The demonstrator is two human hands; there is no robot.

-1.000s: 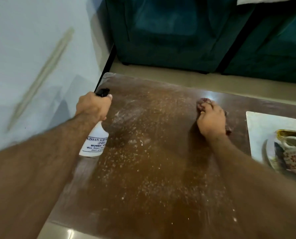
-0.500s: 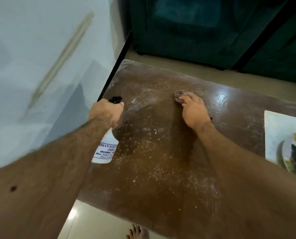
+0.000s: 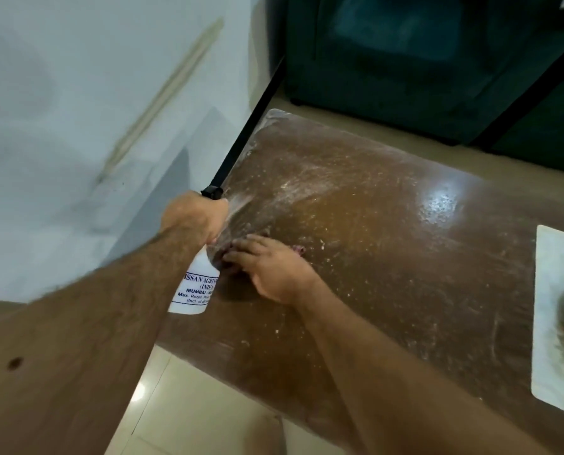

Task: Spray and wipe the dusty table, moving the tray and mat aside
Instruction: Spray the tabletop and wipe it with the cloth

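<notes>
White mat (image 3: 551,310) at table's (image 3: 405,257) right edge

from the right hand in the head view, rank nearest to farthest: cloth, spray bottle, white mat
1. cloth: under the right hand, pressed on the table.
2. spray bottle: just to its left, gripped by the left hand.
3. white mat: far off at the table's right edge.
</notes>
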